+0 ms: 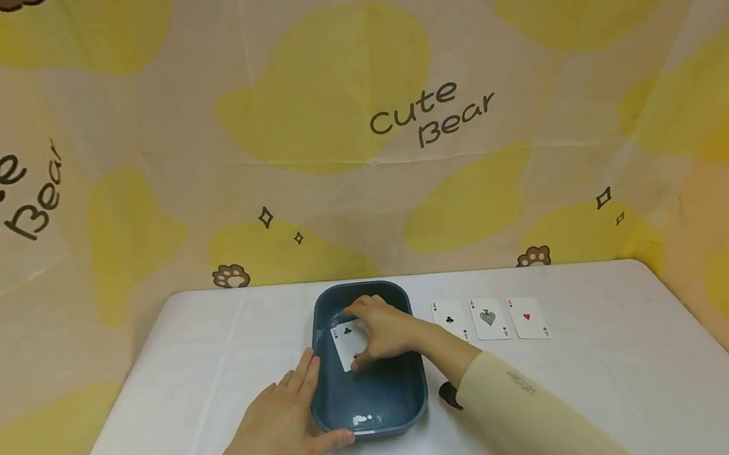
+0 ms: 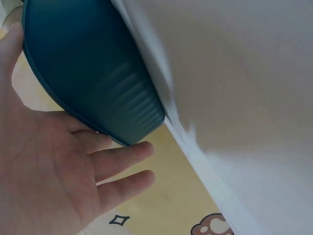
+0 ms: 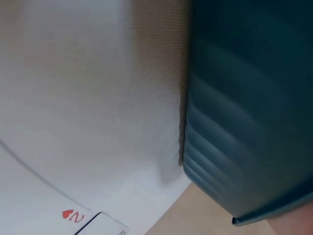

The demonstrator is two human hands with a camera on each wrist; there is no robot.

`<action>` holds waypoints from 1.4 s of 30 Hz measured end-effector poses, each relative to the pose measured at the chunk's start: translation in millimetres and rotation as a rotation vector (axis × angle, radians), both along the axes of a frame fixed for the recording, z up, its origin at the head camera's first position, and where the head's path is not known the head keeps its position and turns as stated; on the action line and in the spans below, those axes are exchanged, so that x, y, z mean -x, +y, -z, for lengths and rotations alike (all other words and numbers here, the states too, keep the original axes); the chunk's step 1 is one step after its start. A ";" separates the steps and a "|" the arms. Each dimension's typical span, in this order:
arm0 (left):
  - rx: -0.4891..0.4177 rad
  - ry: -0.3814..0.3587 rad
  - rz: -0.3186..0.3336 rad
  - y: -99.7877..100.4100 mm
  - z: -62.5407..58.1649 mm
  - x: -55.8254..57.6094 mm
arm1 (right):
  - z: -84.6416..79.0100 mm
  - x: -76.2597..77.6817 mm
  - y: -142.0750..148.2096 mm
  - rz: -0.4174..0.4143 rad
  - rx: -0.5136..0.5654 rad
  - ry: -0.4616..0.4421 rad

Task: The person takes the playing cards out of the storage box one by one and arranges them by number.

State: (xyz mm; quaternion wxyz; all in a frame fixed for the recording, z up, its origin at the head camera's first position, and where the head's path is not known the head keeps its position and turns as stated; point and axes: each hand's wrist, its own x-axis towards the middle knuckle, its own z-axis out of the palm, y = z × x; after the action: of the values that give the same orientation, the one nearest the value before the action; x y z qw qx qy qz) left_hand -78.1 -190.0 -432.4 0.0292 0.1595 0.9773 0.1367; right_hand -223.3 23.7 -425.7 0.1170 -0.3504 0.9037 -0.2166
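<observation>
A dark blue tray (image 1: pixel 374 403) with a raised rim stands on the white table. Inside it lies a playing card (image 1: pixel 349 346), apparently a two of clubs. My right hand (image 1: pixel 385 328) reaches into the tray and grips the card, fingertips at its far edge and thumb at its near edge; the palm covers its right part. My left hand (image 1: pixel 280 427) touches the tray's left side with fairly straight fingers, the thumb resting at the near rim. In the left wrist view, the left fingers (image 2: pixel 120 164) spread alongside the tray wall (image 2: pixel 93 63).
Right of the tray lie three face-up cards in a row: ace of clubs (image 1: pixel 450 320), ace of spades (image 1: pixel 489 318) and ace of hearts (image 1: pixel 527 317). A small black object (image 1: pixel 450 395) shows by the right sleeve. A patterned cloth (image 1: pixel 324 133) hangs behind the table.
</observation>
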 end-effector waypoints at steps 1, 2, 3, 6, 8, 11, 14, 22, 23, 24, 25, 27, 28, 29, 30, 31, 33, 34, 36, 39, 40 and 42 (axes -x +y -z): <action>0.002 0.000 -0.001 0.0 -0.3 -0.2 | 0.6 1.1 -0.9 0.000 -0.008 -0.001; 0.005 0.002 -0.001 0.1 -0.5 -0.4 | 0.8 2.0 -2.0 0.001 -0.012 -0.006; 0.007 0.004 -0.002 0.0 -0.8 -0.6 | 1.0 2.8 -3.0 0.004 -0.014 -0.012; 0.012 0.003 -0.004 -0.1 -1.1 -0.9 | 2.9 5.6 -6.0 0.019 -0.023 -0.027; 0.012 -0.003 -0.007 -0.2 -1.2 -1.1 | 4.3 6.6 -8.2 0.023 -0.029 -0.034; 0.009 -0.014 -0.012 -0.4 -1.1 -1.3 | 6.6 7.4 -11.0 0.024 -0.052 -0.035; 0.006 -0.019 -0.011 -0.6 -0.9 -1.4 | 8.8 7.4 -13.3 0.025 -0.072 -0.035; -0.001 -0.002 0.003 -1.2 -0.1 -1.1 | 10.3 7.4 -15.4 0.044 -0.101 -0.043; -0.003 -0.005 0.003 -1.2 -0.4 -1.0 | 10.3 7.4 -15.3 0.043 -0.103 -0.044; -0.003 -0.005 0.004 -1.2 -0.4 -0.8 | 10.5 7.4 -15.3 0.042 -0.104 -0.043; -0.005 -0.006 0.003 -1.2 -0.2 -0.8 | 11.1 7.6 -15.3 0.042 -0.108 -0.043; -0.008 -0.008 0.002 -1.4 0.1 -0.7 | 12.8 8.0 -15.6 0.043 -0.116 -0.037; -0.010 -0.008 0.001 -1.5 0.2 -0.8 | 13.7 8.3 -15.8 0.044 -0.121 -0.033; -0.012 -0.007 0.001 -1.7 0.3 -0.9 | 14.7 8.6 -16.0 0.045 -0.126 -0.029; -0.013 -0.006 0.001 -1.8 0.6 -0.9 | 15.6 8.9 -16.3 0.048 -0.130 -0.026; -0.014 -0.006 0.000 -1.8 0.6 -0.9 | 16.3 9.0 -16.7 0.051 -0.133 -0.025; -0.014 -0.009 -0.001 -1.7 0.4 -1.0 | 17.0 9.0 -17.1 0.057 -0.133 -0.023; -0.014 -0.010 -0.002 -1.7 0.3 -1.0 | 17.3 8.9 -17.3 0.059 -0.129 -0.024; -0.012 -0.016 -0.004 -1.6 0.0 -0.9 | 17.5 8.6 -17.5 0.061 -0.121 -0.026; -0.005 -0.027 -0.006 -1.4 -0.1 -0.7 | 17.8 8.2 -17.3 0.061 -0.108 -0.026; -0.002 -0.030 -0.006 -1.4 -0.1 -0.6 | 17.9 8.1 -17.1 0.059 -0.104 -0.026; 0.001 -0.033 -0.006 -1.3 -0.2 -0.5 | 17.8 8.1 -16.6 0.054 -0.100 -0.023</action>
State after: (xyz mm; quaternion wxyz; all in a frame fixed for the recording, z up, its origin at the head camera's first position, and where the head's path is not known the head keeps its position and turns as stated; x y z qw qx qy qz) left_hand -77.6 -191.3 -432.1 0.0452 0.1542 0.9772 0.1388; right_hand -231.4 7.1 -443.5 0.1389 -0.3170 0.9211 -0.1782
